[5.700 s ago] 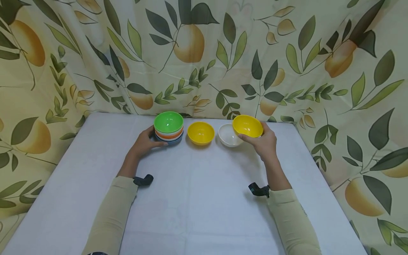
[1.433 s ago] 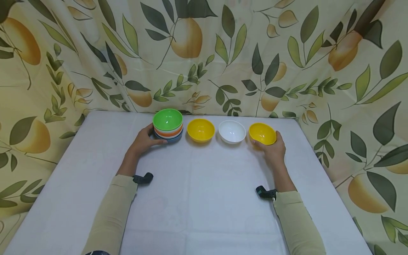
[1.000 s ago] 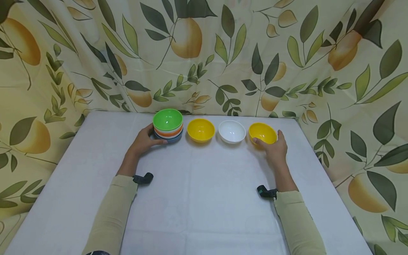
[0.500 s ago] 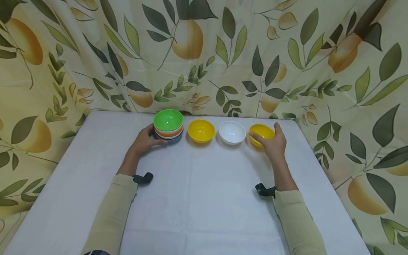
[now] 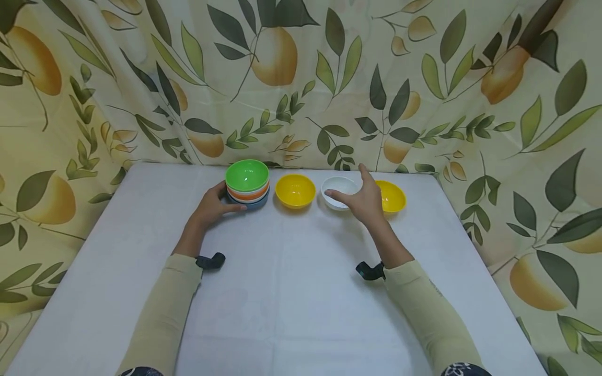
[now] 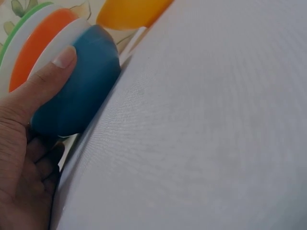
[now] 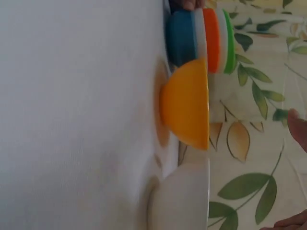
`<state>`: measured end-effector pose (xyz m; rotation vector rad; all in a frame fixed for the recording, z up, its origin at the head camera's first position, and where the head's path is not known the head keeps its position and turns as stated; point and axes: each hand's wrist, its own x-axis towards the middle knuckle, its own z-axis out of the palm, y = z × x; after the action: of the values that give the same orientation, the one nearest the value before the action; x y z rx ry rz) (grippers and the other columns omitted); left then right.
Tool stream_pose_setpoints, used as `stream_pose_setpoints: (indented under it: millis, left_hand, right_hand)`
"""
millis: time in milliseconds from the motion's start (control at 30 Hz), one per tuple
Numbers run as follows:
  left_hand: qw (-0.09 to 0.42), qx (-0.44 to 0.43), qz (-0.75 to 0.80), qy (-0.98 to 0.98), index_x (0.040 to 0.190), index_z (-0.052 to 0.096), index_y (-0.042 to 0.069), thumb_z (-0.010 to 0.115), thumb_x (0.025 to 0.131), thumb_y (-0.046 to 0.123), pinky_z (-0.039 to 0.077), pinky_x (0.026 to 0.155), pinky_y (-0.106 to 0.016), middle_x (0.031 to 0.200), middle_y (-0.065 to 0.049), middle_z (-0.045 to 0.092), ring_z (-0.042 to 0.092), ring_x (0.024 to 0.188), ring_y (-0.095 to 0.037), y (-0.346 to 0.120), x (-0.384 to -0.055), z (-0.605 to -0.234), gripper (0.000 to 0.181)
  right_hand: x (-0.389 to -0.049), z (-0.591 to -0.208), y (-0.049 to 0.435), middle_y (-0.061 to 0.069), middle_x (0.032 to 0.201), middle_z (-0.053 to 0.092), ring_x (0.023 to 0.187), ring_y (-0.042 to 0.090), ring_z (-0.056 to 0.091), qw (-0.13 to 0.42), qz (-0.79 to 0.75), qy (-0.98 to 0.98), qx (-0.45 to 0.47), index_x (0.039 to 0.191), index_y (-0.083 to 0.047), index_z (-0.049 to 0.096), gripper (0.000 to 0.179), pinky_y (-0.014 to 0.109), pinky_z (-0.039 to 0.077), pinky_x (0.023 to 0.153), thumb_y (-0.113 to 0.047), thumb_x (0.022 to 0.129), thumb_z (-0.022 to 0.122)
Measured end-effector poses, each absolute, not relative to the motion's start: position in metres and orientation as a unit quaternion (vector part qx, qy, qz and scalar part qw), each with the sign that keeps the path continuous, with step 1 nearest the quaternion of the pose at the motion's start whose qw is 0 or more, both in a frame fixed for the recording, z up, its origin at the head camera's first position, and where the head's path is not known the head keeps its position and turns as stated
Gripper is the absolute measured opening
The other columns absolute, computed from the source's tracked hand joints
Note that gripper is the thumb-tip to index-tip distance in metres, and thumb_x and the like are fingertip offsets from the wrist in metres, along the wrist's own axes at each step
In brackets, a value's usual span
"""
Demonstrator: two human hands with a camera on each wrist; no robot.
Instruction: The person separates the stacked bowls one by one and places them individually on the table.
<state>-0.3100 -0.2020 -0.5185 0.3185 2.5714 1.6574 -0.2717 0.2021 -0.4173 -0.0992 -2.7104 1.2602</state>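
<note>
At the back left of the table, my left hand [image 5: 210,208] grips a stack of bowls [image 5: 247,180]. The green bowl is on top, with white and orange ones between, and a blue bowl [image 6: 91,81] at the bottom. My left thumb lies on the blue bowl's side. To the right, my right hand [image 5: 364,201] hovers over the near right side of a white bowl [image 5: 336,190], thumb and fingers spread, nothing held. Between stack and white bowl stands a yellow bowl [image 5: 296,191]. Another yellow bowl [image 5: 394,197] is partly hidden behind my right hand.
The bowls stand in a row near the far edge of a table with a white cloth [image 5: 277,292]. Directly behind rises a curtain [image 5: 310,78] printed with fruit and leaves.
My right hand carried a yellow bowl past the white one, set it down at the right end, let go and moved left over the white bowl. The left hand stayed on the stack.
</note>
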Motion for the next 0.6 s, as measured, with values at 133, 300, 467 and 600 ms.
stream_pose_setpoints:
  millis: [133,300,467,600]
  left_hand:
    - [0.033,0.1,0.539,0.835,0.165,0.033,0.006,0.095,0.08,0.028,0.024,0.127,-0.05,0.166,-0.015,0.039,0.03,0.155,-0.034,-0.204,-0.31,-0.519,0.107]
    - [0.033,0.099,0.54,0.835,0.165,0.032,0.007,0.095,0.08,0.029,0.023,0.127,-0.05,0.166,-0.014,0.037,0.029,0.155,-0.034,-0.205,-0.31,-0.518,0.109]
    - [0.031,0.11,0.55,0.827,0.165,0.031,0.006,0.096,0.08,0.028,0.023,0.128,-0.05,0.166,-0.015,0.037,0.029,0.155,-0.034,-0.204,-0.312,-0.519,0.109]
    - [0.03,0.112,0.554,0.824,0.165,0.031,0.006,0.096,0.08,0.027,0.022,0.128,-0.051,0.166,-0.016,0.037,0.028,0.156,-0.035,-0.203,-0.312,-0.521,0.109]
  right_hand:
    - [-0.273,-0.421,0.176,0.016,0.17,0.028,0.155,0.038,0.027,0.062,0.417,-0.907,0.015,0.167,-0.005,0.023,0.12,0.06,0.027,0.124,-0.046,0.078,0.094]
    - [-0.278,-0.421,0.146,0.016,0.17,0.028,0.155,0.037,0.028,0.042,0.415,-0.907,0.056,0.166,-0.003,0.024,0.12,0.056,0.028,0.125,-0.047,0.078,0.093]
    - [-0.282,-0.417,0.121,0.015,0.169,0.032,0.154,0.035,0.032,0.02,0.411,-0.909,0.071,0.166,-0.006,0.026,0.12,0.054,0.031,0.124,-0.051,0.077,0.093]
    - [-0.285,-0.416,0.107,0.014,0.168,0.034,0.152,0.035,0.035,0.01,0.415,-0.906,0.08,0.166,-0.007,0.027,0.119,0.054,0.033,0.123,-0.051,0.077,0.092]
